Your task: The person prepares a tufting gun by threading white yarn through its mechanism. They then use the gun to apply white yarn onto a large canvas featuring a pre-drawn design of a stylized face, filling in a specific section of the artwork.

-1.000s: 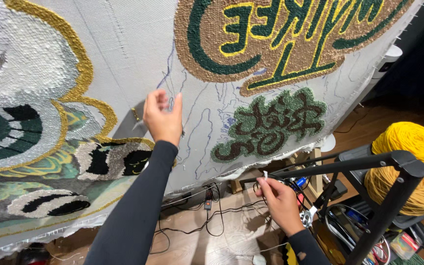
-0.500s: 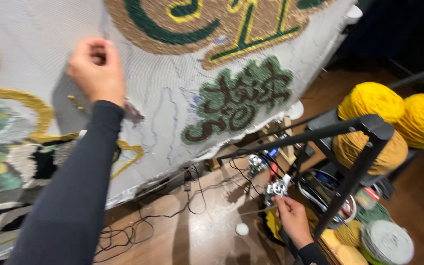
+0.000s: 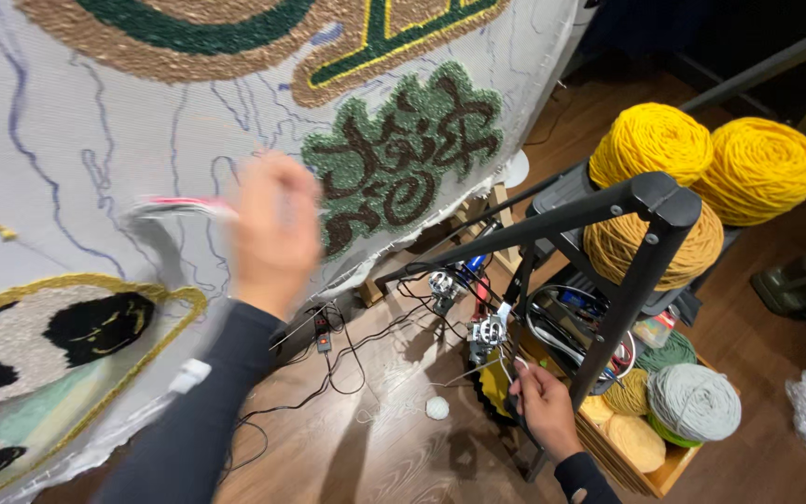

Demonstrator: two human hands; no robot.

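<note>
Here the left hand [image 3: 277,233] is raised against the white tufting cloth [image 3: 95,121] and it is blurred. Its fingers are closed around a thin tool with a red and white handle [image 3: 179,207], which points toward 9 o'clock from the hand and lies flat on the cloth. The dark sleeve [image 3: 207,420] of this arm goes down to 7 o'clock. Just at 2 o'clock of the hand is a green and brown tufted patch [image 3: 403,154], and at 8 o'clock, well apart, a black and cream tufted shape with yellow border [image 3: 76,327].

The right hand [image 3: 543,401] is low, at about 5 o'clock in the view, near the black metal frame [image 3: 636,252]. Its fingers are pinched together on a thin pale thread [image 3: 478,371], which runs up toward a small grey metal device [image 3: 487,331] just at 11 o'clock of the hand. At 9 o'clock of this hand a small white ball [image 3: 437,408] lies on the wooden floor [image 3: 366,448], with black cables [image 3: 328,355] near it.

At 1 o'clock, on the rack, stand big yellow yarn cones [image 3: 701,159]. At 3 o'clock of the right hand a wooden box [image 3: 650,471] holds a grey yarn ball [image 3: 692,401] and some ochre ones
</note>
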